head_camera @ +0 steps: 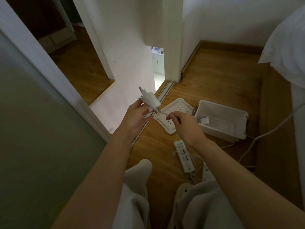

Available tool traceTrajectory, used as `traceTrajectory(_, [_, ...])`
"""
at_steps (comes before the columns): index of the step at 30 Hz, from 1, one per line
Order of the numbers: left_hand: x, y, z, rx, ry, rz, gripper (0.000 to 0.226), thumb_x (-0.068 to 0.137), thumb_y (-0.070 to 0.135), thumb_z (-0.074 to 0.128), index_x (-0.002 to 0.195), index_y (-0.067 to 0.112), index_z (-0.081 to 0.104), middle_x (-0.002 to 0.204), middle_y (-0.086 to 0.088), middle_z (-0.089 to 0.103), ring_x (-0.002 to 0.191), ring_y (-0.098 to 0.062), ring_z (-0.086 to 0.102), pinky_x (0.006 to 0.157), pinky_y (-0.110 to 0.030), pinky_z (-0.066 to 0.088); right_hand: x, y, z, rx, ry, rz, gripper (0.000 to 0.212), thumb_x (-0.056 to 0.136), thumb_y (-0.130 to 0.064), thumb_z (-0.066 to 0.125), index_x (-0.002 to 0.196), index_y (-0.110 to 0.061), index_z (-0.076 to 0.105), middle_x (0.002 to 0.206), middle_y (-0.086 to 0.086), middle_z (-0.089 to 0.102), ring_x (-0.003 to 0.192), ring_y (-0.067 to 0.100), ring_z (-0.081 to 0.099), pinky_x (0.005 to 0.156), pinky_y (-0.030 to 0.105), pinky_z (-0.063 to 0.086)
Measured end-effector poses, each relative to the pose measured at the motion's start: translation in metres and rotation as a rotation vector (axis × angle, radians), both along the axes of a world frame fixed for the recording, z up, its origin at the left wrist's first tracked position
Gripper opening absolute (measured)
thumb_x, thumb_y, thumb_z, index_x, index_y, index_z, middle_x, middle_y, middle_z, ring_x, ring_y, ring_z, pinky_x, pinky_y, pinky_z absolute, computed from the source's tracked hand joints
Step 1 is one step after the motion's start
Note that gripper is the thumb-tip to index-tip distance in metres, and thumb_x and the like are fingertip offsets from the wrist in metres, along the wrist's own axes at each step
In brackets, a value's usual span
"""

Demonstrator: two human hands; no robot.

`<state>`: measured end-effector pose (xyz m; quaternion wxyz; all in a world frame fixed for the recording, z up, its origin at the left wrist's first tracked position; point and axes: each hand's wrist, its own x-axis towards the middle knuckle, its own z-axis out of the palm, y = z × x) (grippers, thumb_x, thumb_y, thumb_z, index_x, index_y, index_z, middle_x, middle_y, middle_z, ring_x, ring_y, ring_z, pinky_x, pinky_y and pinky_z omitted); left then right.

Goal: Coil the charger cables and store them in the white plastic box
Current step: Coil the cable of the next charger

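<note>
Above the floor, your left hand (137, 116) grips the charger (151, 100) and its wound loops while your right hand (184, 123) pinches the cable (163, 113) end. Slacken either and the coil may spring loose, short of the open white plastic box (222, 133) below.

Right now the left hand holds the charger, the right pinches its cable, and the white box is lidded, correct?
No. The head view shows the white box open, its lid on the floor beside it. The left hand holds the charger; the right hand pinches its cable.
</note>
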<state>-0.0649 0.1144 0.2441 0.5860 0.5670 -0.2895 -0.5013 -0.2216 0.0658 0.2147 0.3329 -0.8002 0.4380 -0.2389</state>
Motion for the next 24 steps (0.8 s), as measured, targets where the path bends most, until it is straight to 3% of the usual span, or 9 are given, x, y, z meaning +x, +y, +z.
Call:
traceTrajectory(3, [-0.001,-0.003,-0.006,0.096,-0.300,0.032,0.023,0.098,0.020,0.048,0.120,0.021,0.054,0.111,0.004,0.060,0.108,-0.015,0.056,0.091,-0.030,0.046,-0.002,0.004,0.001,-0.015,0.058,0.064,0.029,0.100,-0.026,0.039,0.109,-0.016,0.066,0.062,-0.022,0.043,0.047,0.000,0.038,0.047,0.012,0.025])
traceTrajectory(6, [0.000,-0.008,-0.018,0.163,-0.768,0.053,0.029,0.097,0.021,0.048,0.124,0.010,0.052,0.113,0.001,0.056,0.101,-0.010,0.053,0.083,-0.018,0.045,-0.002,0.006,0.002,-0.041,0.107,0.089,0.030,0.100,-0.027,0.040,0.107,-0.017,0.067,0.062,-0.019,0.046,0.045,0.001,0.040,0.047,0.012,0.026])
traceTrajectory(10, [0.008,-0.009,-0.034,0.283,-1.267,0.001,0.030,0.096,0.021,0.051,0.125,0.014,0.048,0.124,-0.011,0.051,0.110,-0.023,0.053,0.096,-0.042,0.047,-0.005,0.006,0.004,-0.073,0.203,0.125,0.029,0.099,-0.031,0.042,0.105,-0.019,0.067,0.083,-0.005,0.065,0.061,0.002,0.052,0.055,0.016,0.037])
traceTrajectory(14, [0.004,-0.008,-0.035,0.321,-1.497,-0.062,0.039,0.096,0.020,0.050,0.134,0.015,0.041,0.131,-0.011,0.045,0.118,-0.024,0.045,0.099,-0.037,0.038,-0.007,0.007,0.005,-0.084,0.249,0.193,0.027,0.096,-0.035,0.046,0.104,-0.021,0.068,0.095,-0.002,0.069,0.083,0.012,0.062,0.067,0.021,0.045])
traceTrajectory(16, [0.003,-0.009,-0.037,0.332,-1.415,-0.039,0.036,0.097,0.023,0.048,0.132,0.013,0.044,0.128,-0.011,0.047,0.114,-0.025,0.049,0.099,-0.039,0.041,-0.007,0.009,0.005,-0.097,0.268,0.260,0.027,0.097,-0.034,0.046,0.104,-0.021,0.068,0.094,-0.002,0.069,0.077,0.010,0.060,0.061,0.017,0.041])
traceTrajectory(20, [0.013,-0.012,-0.046,0.327,-0.944,0.106,0.028,0.097,0.022,0.049,0.120,0.007,0.053,0.120,-0.013,0.058,0.103,-0.024,0.060,0.087,-0.035,0.052,-0.007,0.010,0.009,-0.123,0.251,0.318,0.027,0.097,-0.033,0.046,0.103,-0.021,0.070,0.086,-0.004,0.067,0.059,0.000,0.048,0.052,0.011,0.028])
traceTrajectory(24, [0.022,-0.010,-0.043,0.350,-0.380,0.222,0.031,0.099,0.019,0.045,0.126,0.006,0.052,0.110,-0.009,0.061,0.089,-0.015,0.057,0.072,-0.026,0.047,-0.011,0.008,0.015,-0.123,0.224,0.287,0.025,0.096,-0.032,0.048,0.104,-0.023,0.070,0.090,-0.004,0.070,0.071,0.010,0.061,0.062,0.020,0.047])
